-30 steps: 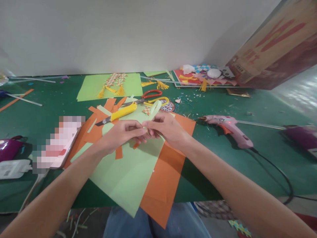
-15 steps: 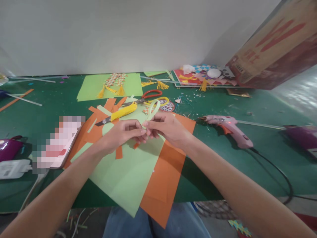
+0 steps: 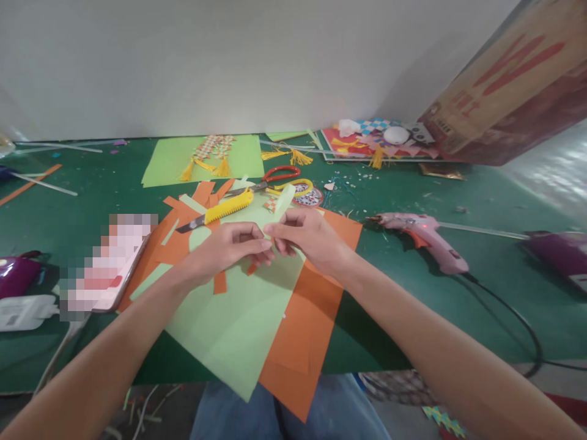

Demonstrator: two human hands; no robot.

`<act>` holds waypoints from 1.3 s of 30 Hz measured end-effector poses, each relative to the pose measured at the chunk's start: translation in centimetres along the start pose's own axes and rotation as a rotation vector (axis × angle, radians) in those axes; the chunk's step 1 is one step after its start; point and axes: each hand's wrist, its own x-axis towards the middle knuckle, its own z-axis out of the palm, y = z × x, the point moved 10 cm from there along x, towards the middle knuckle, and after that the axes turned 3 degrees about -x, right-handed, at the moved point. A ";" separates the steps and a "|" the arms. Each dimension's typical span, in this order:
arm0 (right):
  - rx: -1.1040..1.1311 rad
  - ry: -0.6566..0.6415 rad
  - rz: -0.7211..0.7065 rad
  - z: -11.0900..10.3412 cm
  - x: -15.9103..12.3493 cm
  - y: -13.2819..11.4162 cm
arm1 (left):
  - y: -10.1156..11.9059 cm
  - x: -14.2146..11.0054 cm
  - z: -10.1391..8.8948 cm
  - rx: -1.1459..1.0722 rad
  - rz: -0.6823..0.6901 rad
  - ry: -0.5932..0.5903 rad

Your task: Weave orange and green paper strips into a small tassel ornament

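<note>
Head view: the right hand pinches a pale green paper strip rising just beyond its fingers, while the left hand curls close beside, its hold too hidden to tell; light, even pressure should avoid creasing.

A narrow strip of pale green paper is pinched between the thumb and fingers of the right hand, its visible part raised above them and leaned slightly to the right. A smooth, pale surface is shown, rounded at the top; whether it is looped or flat cannot be told. Its lower part is hidden by the fingertips, and it is held over the light green sheet on the desk
</note>
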 end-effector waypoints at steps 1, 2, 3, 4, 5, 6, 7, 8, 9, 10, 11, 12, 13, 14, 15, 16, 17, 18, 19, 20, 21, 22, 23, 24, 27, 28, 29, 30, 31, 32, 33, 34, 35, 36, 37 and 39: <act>-0.005 0.001 0.002 0.0 0.0 0.0 | 0.0 0.0 0.0 0.003 -0.001 0.002; -0.007 0.003 0.002 0.0 0.0 0.1 | 0.0 0.0 0.0 0.006 0.000 0.002; -0.008 0.003 0.001 0.0 0.0 0.1 | 0.0 0.1 0.0 0.008 -0.001 0.000; -0.005 0.000 0.000 0.1 0.0 0.1 | -0.1 0.1 0.1 0.007 -0.001 -0.004; 0.000 -0.004 -0.001 0.1 0.1 0.2 | -0.1 0.1 0.1 0.000 -0.001 -0.012; 0.008 -0.008 -0.003 0.1 0.1 0.2 | -0.1 0.1 0.3 -0.017 -0.002 -0.025; 0.019 -0.014 -0.004 0.2 0.1 0.2 | -0.2 0.1 0.4 -0.045 -0.003 -0.040; 0.032 -0.020 -0.004 0.2 0.1 0.2 | -0.2 0.1 0.5 -0.082 -0.006 -0.056; 0.046 -0.024 0.000 0.2 0.1 0.2 | -0.3 0.0 0.6 -0.124 -0.011 -0.072; 0.061 -0.026 0.003 0.2 0.1 0.1 | -0.3 0.0 0.7 -0.166 -0.017 -0.085; 0.074 -0.027 0.006 0.2 0.1 0.1 | -0.4 0.0 0.8 -0.199 -0.026 -0.094; 0.084 -0.026 0.008 0.2 0.1 0.1 | -0.5 -0.1 0.8 -0.222 -0.035 -0.099; 0.090 -0.025 0.010 0.2 0.1 0.0 | -0.5 -0.1 0.8 -0.236 -0.043 -0.098; 0.095 -0.024 0.010 0.2 0.1 0.0 | -0.6 -0.1 0.8 -0.242 -0.050 -0.099; 0.099 -0.022 0.008 0.1 0.1 0.0 | -0.6 -0.1 0.8 -0.245 -0.053 -0.100; 0.102 -0.017 0.005 0.1 0.1 0.0 | -0.7 -0.1 0.8 -0.249 -0.055 -0.104; 0.105 -0.009 0.001 0.0 0.1 0.0 | -0.7 -0.1 0.8 -0.257 -0.058 -0.112; 0.109 -0.002 -0.007 -0.1 0.1 -0.1 | -0.7 -0.1 0.9 -0.270 -0.060 -0.123; 0.113 -0.001 -0.020 -0.1 0.1 -0.2 | -0.8 -0.1 1.0 -0.285 -0.064 -0.133; 0.115 -0.005 -0.038 0.0 0.1 -0.4 | -0.8 -0.1 1.0 -0.301 -0.069 -0.141; 0.118 -0.012 -0.063 0.1 0.0 -0.7 | -0.9 -0.1 1.0 -0.317 -0.074 -0.144; 0.118 -0.019 -0.092 0.2 0.0 -1.1 | -1.0 -0.1 1.0 -0.331 -0.080 -0.143; 0.111 -0.018 -0.123 0.2 0.0 -1.4 | -1.0 -0.1 0.9 -0.342 -0.086 -0.138; 0.098 -0.005 -0.152 0.1 -0.1 -1.8 | -1.1 -0.1 0.8 -0.353 -0.093 -0.130; 0.031 0.072 -0.231 -0.3 -0.5 -2.6 | -1.4 -0.2 0.6 -0.382 -0.124 -0.108; -0.003 0.101 -0.256 -0.5 -0.7 -2.8 | -1.5 -0.2 0.5 -0.389 -0.136 -0.102; -0.037 0.131 -0.285 -0.7 -1.0 -3.1 | -1.5 -0.3 0.5 -0.395 -0.147 -0.099; -0.075 0.156 -0.316 -0.8 -1.2 -3.3 | -1.6 -0.3 0.5 -0.399 -0.157 -0.096; -0.114 0.171 -0.347 -0.8 -1.4 -3.5 | -1.5 -0.3 0.5 -0.400 -0.163 -0.094; -0.152 0.176 -0.379 -0.8 -1.6 -3.8 | -1.5 -0.3 0.6 -0.394 -0.166 -0.091; -0.190 0.163 -0.406 -0.6 -1.7 -4.0 | -1.5 -0.3 0.5 -0.377 -0.165 -0.086; -0.227 0.134 -0.426 -0.4 -1.7 -4.2 | -1.3 -0.2 0.4 -0.345 -0.152 -0.074; -0.268 0.095 -0.432 -0.1 -1.6 -4.3 | -1.1 -0.1 0.3 -0.297 -0.130 -0.055; -0.311 0.057 -0.424 0.0 -1.4 -4.3 | -0.9 -0.1 0.0 -0.232 -0.103 -0.025; -0.352 0.028 -0.407 0.0 -1.1 -4.2 | -0.6 0.0 -0.4 -0.152 -0.064 0.016; -0.406 -0.001 -0.356 -0.6 -0.6 -4.0 | 0.3 -0.1 -1.1 0.022 0.021 0.111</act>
